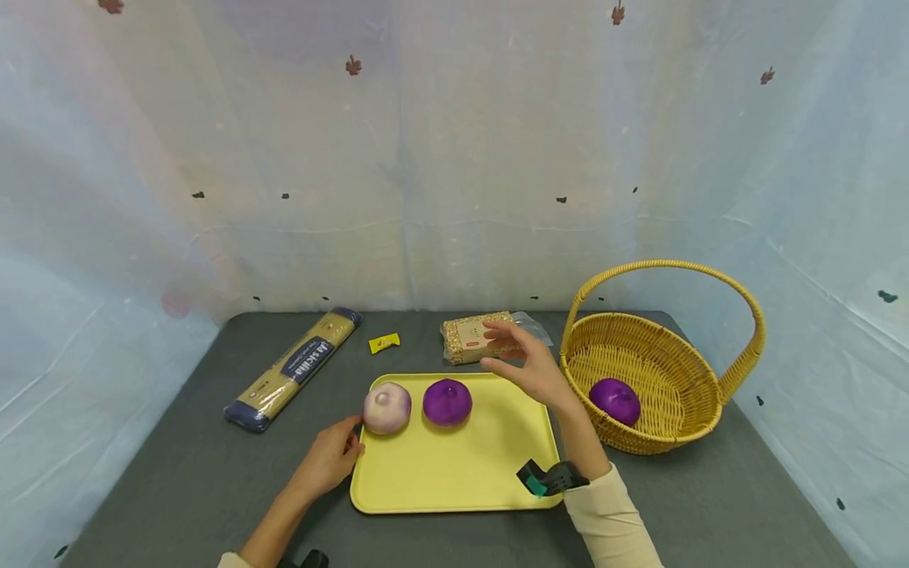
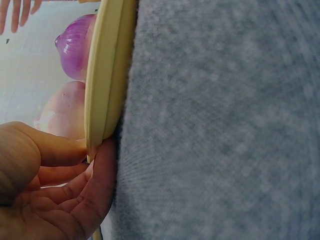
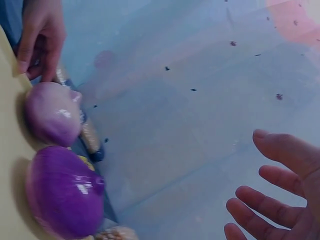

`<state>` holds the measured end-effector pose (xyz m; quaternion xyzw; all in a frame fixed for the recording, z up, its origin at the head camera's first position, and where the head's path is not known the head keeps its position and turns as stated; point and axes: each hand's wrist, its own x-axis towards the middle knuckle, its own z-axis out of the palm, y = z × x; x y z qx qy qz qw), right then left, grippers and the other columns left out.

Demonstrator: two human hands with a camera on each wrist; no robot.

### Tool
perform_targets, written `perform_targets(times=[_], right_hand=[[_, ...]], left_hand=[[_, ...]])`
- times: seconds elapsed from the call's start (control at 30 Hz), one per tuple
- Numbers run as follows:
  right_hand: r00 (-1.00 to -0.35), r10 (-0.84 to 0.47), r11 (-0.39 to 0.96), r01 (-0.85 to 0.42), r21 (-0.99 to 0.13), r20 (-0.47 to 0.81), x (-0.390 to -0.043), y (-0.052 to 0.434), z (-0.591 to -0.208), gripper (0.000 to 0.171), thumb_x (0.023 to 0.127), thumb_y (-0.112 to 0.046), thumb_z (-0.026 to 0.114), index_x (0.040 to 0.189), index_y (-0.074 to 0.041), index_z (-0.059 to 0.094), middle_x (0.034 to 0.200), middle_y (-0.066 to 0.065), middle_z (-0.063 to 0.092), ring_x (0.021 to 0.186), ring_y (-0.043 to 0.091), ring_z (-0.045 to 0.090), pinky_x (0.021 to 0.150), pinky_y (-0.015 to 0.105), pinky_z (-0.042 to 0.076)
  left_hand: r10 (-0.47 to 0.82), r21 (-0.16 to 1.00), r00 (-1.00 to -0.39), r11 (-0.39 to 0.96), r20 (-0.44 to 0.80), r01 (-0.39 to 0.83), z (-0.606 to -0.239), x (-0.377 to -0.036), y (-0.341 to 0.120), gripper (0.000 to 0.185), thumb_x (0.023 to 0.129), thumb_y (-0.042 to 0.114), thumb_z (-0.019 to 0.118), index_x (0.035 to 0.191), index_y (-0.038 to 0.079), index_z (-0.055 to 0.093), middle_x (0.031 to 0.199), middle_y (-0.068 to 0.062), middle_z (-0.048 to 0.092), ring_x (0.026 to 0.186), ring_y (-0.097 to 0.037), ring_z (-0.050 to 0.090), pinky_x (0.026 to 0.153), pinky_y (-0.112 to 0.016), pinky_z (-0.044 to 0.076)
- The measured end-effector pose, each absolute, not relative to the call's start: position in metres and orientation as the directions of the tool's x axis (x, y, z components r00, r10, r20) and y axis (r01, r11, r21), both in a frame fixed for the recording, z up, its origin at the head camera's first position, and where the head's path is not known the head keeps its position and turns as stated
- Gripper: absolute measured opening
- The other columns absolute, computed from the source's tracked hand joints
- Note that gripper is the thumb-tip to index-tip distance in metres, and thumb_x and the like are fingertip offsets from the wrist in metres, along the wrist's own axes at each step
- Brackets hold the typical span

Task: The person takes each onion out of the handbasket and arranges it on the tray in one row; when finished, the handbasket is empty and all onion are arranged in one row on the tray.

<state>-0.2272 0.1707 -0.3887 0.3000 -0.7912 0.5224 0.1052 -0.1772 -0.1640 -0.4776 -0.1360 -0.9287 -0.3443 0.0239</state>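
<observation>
A yellow tray (image 1: 454, 473) lies on the table with a pale purple-white onion (image 1: 387, 409) at its back left and a deep purple onion (image 1: 447, 402) beside it. My left hand (image 1: 330, 457) pinches the tray's left rim between thumb and fingers, as the left wrist view shows up close. Above the tray's back right part hovers my right hand (image 1: 529, 367), its fingers spread and slightly bent, with nothing in them. In the right wrist view, that hand (image 3: 280, 195) is well apart from both onions.
To the right stands a yellow wicker basket (image 1: 656, 379) with a tall handle, another purple onion (image 1: 615, 401) inside it. Behind the tray lie a clear bag of grains (image 1: 465, 338) and a small yellow packet (image 1: 384, 342). A long pasta pack (image 1: 298, 367) lies at the left.
</observation>
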Motion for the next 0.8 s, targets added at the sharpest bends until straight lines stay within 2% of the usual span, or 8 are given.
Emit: perform_targets(times=[0.23, 0.37, 0.53, 0.67, 0.8], right_hand=[[-0.811, -0.323, 0.255, -0.570, -0.781, 0.487, -0.221, 0.183, -0.371, 0.054, 0.085, -0.007, 0.067, 0.135, -0.010, 0.047, 0.122, 0.011, 0.055, 0.110, 0.035, 0.052, 0.086, 0.055, 0.043], [-0.823, -0.298, 0.286, -0.561, -0.777, 0.484, -0.212, 0.188, -0.356, 0.054, 0.084, 0.001, 0.065, 0.134, -0.008, 0.047, 0.121, 0.014, 0.055, 0.109, 0.034, 0.052, 0.087, 0.046, 0.045], [-0.825, -0.275, 0.294, -0.561, -0.774, 0.493, -0.198, 0.192, -0.334, 0.052, 0.084, 0.008, 0.061, 0.132, 0.005, 0.044, 0.119, 0.022, 0.054, 0.107, 0.040, 0.051, 0.087, 0.033, 0.046], [-0.822, -0.245, 0.295, -0.568, -0.768, 0.514, -0.196, 0.201, -0.331, 0.052, 0.083, 0.011, 0.060, 0.132, 0.006, 0.044, 0.117, 0.024, 0.054, 0.106, 0.038, 0.051, 0.085, 0.033, 0.046], [-0.810, -0.210, 0.281, -0.587, -0.760, 0.548, -0.203, 0.215, -0.341, 0.053, 0.083, 0.010, 0.061, 0.133, -0.001, 0.046, 0.117, 0.020, 0.055, 0.106, 0.037, 0.052, 0.085, 0.029, 0.046]], left_hand=[[0.241, 0.625, -0.960, 0.730, 0.145, 0.277, -0.478, -0.178, -0.165, 0.034, 0.078, -0.006, 0.064, 0.111, -0.011, 0.056, 0.067, 0.000, 0.047, 0.057, -0.008, 0.041, 0.053, -0.023, 0.035], [0.241, 0.625, -0.960, 0.730, 0.144, 0.277, -0.479, -0.178, -0.165, 0.034, 0.078, -0.006, 0.064, 0.111, -0.011, 0.056, 0.067, 0.000, 0.047, 0.057, -0.008, 0.041, 0.053, -0.023, 0.035], [0.240, 0.627, -0.961, 0.730, 0.139, 0.273, -0.479, -0.178, -0.165, 0.034, 0.079, -0.006, 0.064, 0.111, -0.011, 0.056, 0.067, 0.000, 0.047, 0.057, -0.008, 0.040, 0.053, -0.023, 0.035], [0.235, 0.629, -0.963, 0.732, 0.130, 0.263, -0.479, -0.178, -0.165, 0.034, 0.079, -0.006, 0.064, 0.112, -0.011, 0.056, 0.066, 0.000, 0.047, 0.057, -0.009, 0.041, 0.053, -0.023, 0.034], [0.231, 0.629, -0.965, 0.734, 0.123, 0.256, -0.478, -0.177, -0.164, 0.034, 0.079, -0.006, 0.064, 0.112, -0.011, 0.056, 0.067, -0.001, 0.047, 0.058, -0.010, 0.041, 0.053, -0.023, 0.034]])
